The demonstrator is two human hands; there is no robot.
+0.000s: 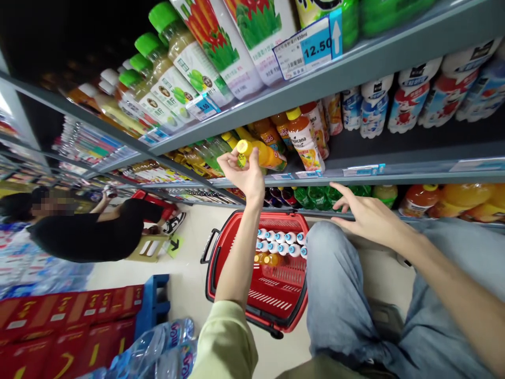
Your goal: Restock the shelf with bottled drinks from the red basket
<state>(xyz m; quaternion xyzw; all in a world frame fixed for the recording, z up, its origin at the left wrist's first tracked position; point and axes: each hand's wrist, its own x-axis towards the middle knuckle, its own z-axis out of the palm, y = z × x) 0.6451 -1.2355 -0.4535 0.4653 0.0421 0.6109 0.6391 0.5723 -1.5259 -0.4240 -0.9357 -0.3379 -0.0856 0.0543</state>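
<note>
My left hand is closed around a small bottle of orange juice with a yellow cap. The bottle is tilted, its cap toward me, at the front of the middle shelf. To its right a Tropicana juice bottle stands on that shelf. Lower right, my right hand hangs in front of the shelf edge, fingers apart and holding nothing. Between my left forearm and my knee sits a red shopping basket on the floor. Inside it are several white bottles with blue caps and orange bottles.
Shelves of drinks run along the front and away to the left. A person in black sits low in the aisle at left. Red cartons, a blue pallet and packs of water bottles stand at lower left.
</note>
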